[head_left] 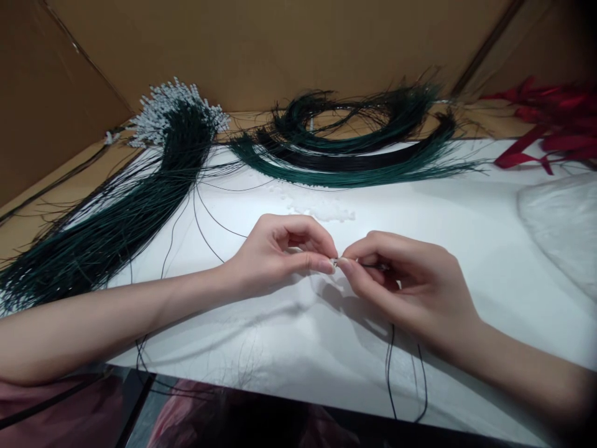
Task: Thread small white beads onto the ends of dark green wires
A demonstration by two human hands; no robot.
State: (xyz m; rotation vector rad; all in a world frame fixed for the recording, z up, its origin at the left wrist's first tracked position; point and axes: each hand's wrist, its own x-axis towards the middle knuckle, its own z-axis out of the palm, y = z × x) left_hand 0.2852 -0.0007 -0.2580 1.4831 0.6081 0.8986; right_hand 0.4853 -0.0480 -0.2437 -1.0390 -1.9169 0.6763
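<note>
My left hand (284,255) and my right hand (410,280) meet over the white table, fingertips almost touching. Thumb and forefinger of each are pinched around a small whitish piece (334,263), mostly covered by the fingertips. A dark cord (373,266) runs from it through my right fingers, and thin dark loops (390,373) hang below that hand. On the left lies a thick bundle of dark green cords (153,199) with small white ends (172,106) fanned out at its top.
Curved bundles of dark green and black cords (354,162) lie at the back. Several small white pieces (321,208) are scattered before them. Red ribbon (527,149) sits at the back right, above a clear plastic bag (559,218). Cardboard walls (289,50) enclose the far side.
</note>
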